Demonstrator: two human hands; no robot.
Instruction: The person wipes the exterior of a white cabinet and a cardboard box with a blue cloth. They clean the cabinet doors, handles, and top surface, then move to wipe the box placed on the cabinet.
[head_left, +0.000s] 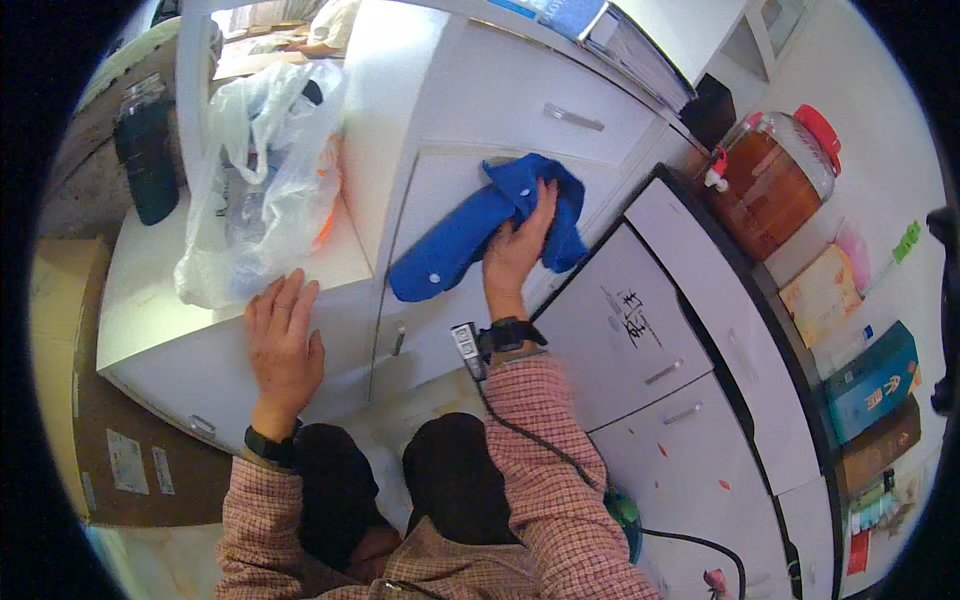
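My right hand holds a blue cloth against the white cabinet door. The cloth is bunched under its fingers, and a loose length trails to the lower left. Small white round spots, perhaps snaps, show on the fabric. My left hand lies flat, holding nothing, with its fingertips at the front edge of a white cabinet top. Just beyond those fingertips stands a translucent white plastic bag with items inside, too blurred to name, and an orange print on its side.
A dark bottle stands left of the bag, above a cardboard box. To the right, a black-edged cabinet bears a red-lidded dispenser jar of brown liquid and a teal box. A cable runs along my right sleeve.
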